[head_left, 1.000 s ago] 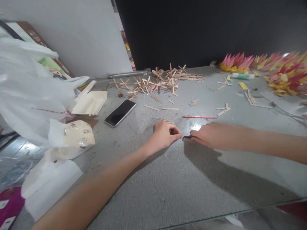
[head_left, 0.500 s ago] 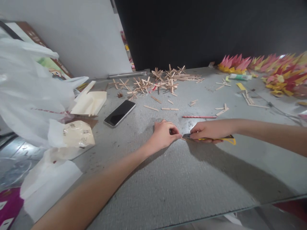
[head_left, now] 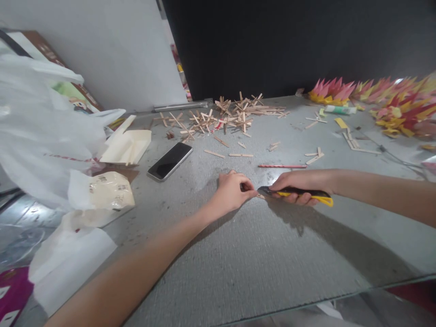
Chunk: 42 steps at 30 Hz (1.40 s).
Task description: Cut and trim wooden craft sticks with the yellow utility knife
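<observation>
My left hand [head_left: 235, 190] rests on the grey table, thumb and fingers pinched on a small wooden stick [head_left: 260, 196] whose short end pokes out to the right. Most of that stick is hidden by the fingers. In my right hand [head_left: 299, 184] is a yellow and black utility knife [head_left: 306, 194], its blade pointing left at the stick close to my left fingertips. Whether the blade touches the wood I cannot tell. Just beyond the hands lies a red striped pencil [head_left: 282, 166]. Further off are loose wooden sticks [head_left: 241, 155] lying flat.
A heap of crossed wooden sticks [head_left: 235, 116] lies at the back. A phone [head_left: 170, 161], a cardboard food tray [head_left: 131, 146] and a white plastic bag [head_left: 44, 131] occupy the left. Pink and yellow paper flowers [head_left: 332, 92] and a glue tube [head_left: 339, 110] stand back right.
My right hand has turned the knife, so more of its yellow handle shows and the blade tilts. My left hand keeps its place on the stick.
</observation>
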Tool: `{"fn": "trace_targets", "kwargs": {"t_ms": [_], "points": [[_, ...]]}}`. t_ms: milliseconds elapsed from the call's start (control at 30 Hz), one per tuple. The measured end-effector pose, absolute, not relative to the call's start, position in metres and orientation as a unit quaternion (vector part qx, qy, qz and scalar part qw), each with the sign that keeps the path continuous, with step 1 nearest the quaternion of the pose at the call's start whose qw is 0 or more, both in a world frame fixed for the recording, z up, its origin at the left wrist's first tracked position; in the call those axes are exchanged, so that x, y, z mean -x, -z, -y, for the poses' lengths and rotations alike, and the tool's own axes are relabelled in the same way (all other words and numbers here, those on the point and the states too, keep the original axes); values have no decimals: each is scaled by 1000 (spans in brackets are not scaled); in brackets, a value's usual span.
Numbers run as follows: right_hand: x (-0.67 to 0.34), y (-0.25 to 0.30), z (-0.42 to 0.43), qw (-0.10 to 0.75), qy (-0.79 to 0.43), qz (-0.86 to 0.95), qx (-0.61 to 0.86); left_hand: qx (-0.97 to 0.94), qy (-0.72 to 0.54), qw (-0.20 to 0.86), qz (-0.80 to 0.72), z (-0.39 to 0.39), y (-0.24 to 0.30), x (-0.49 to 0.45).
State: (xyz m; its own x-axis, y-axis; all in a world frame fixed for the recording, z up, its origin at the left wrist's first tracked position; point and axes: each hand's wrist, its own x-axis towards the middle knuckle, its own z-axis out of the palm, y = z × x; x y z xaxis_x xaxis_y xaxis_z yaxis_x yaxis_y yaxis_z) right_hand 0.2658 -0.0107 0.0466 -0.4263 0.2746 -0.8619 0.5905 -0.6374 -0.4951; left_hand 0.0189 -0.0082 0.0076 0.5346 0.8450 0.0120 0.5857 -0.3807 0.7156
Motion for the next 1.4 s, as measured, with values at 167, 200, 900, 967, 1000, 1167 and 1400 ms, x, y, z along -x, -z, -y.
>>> {"fn": "trace_targets", "kwargs": {"t_ms": [167, 200, 900, 967, 1000, 1167, 1400], "points": [[-266, -50, 18, 62, 696, -478, -532, -810, -197, 337, -437, 9, -4, -18], [-266, -51, 20, 27, 675, -503, -539, -812, -202, 334, -434, 9, -3, -17], [-247, -10, 63, -266, 76, -843, -461, -792, -208, 355, -452, 33, -15, -11], [-248, -8, 65, -290, 17, -858, -423, -744, -273, 402, -458, 37, -12, -15], [-249, -8, 66, -301, -9, -862, -409, -729, -302, 418, -450, 40, -11, -17], [-246, -9, 67, -319, -73, -869, -372, -671, -360, 514, -394, 53, -9, -23], [-246, 0, 67, -340, -74, -870, -350, -635, -379, 550, -387, 60, -17, -22]]}}
